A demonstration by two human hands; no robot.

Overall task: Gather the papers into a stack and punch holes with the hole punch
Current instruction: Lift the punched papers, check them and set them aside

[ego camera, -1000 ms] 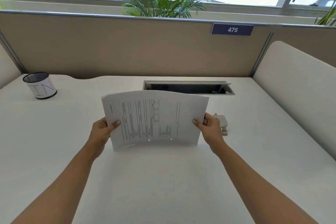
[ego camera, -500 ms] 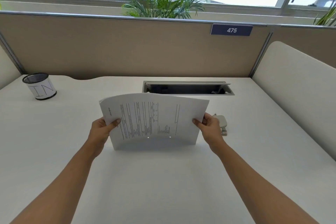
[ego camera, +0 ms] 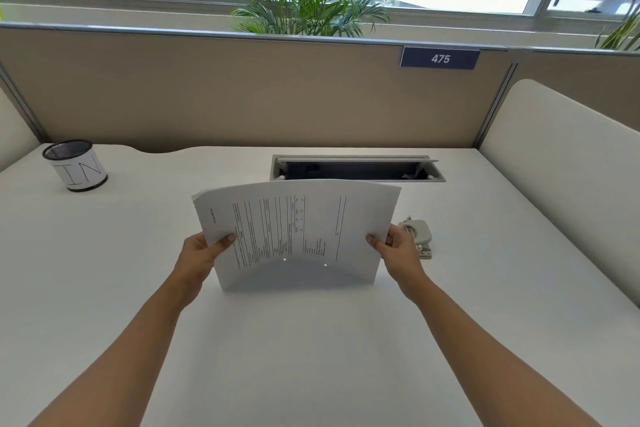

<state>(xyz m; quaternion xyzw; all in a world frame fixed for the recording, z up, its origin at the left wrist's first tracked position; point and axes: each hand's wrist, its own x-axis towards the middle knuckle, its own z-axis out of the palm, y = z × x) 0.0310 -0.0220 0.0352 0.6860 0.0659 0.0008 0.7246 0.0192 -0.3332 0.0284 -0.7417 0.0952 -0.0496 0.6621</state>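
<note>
A stack of printed white papers stands on its long bottom edge on the white desk, bowed toward me. Two small punched holes show near that bottom edge. My left hand grips the stack's left side, thumb on the front sheet. My right hand grips the right side the same way. A grey metal hole punch sits on the desk just behind and to the right of my right hand, apart from the papers.
A black mesh pen cup with a white band stands at the far left. An open cable tray slot is set in the desk behind the papers. Beige partitions enclose the back and a padded one the right.
The stack's bottom edge has settled lower onto the desk and the sheets' top left corner fans out slightly. Both hands keep their grip at the sides.
</note>
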